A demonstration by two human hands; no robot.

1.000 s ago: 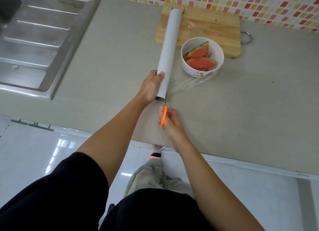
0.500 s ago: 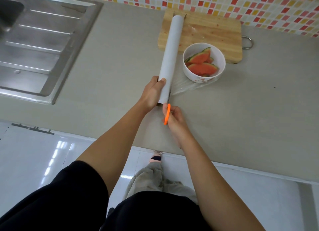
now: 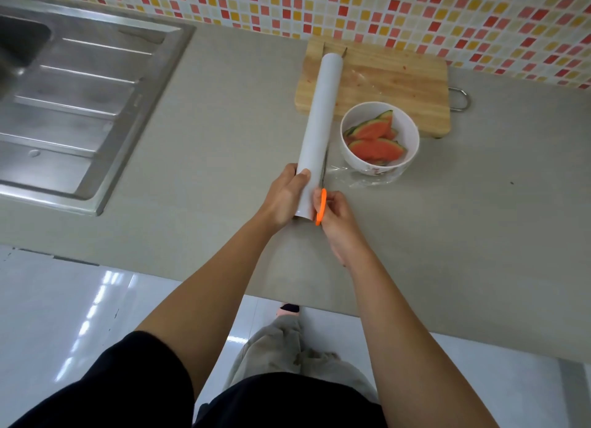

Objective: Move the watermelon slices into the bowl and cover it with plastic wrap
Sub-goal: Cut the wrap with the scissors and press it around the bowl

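Observation:
A white bowl [image 3: 412, 139] stands on the grey counter and holds several watermelon slices [image 3: 375, 147]. Clear plastic wrap [image 3: 367, 176] lies over the bowl and bunches at its near side. A long white roll of plastic wrap [image 3: 323, 120] lies just left of the bowl, its far end over the cutting board. My left hand [image 3: 283, 197] grips the roll's near end. My right hand [image 3: 335, 218] holds orange-handled scissors [image 3: 320, 207], whose blades run along the roll's right side, between roll and bowl.
A wooden cutting board [image 3: 393, 85] with a metal loop lies behind the bowl by the mosaic tile wall. A steel sink with a ribbed drainboard [image 3: 83, 98] fills the left. The counter's front edge [image 3: 224, 287] runs below my hands, with the floor beyond.
My right hand has moved the scissors forward, from just below the roll's near end to alongside it, blades now reaching toward the bowl. The wrap sheet has gathered near the bowl.

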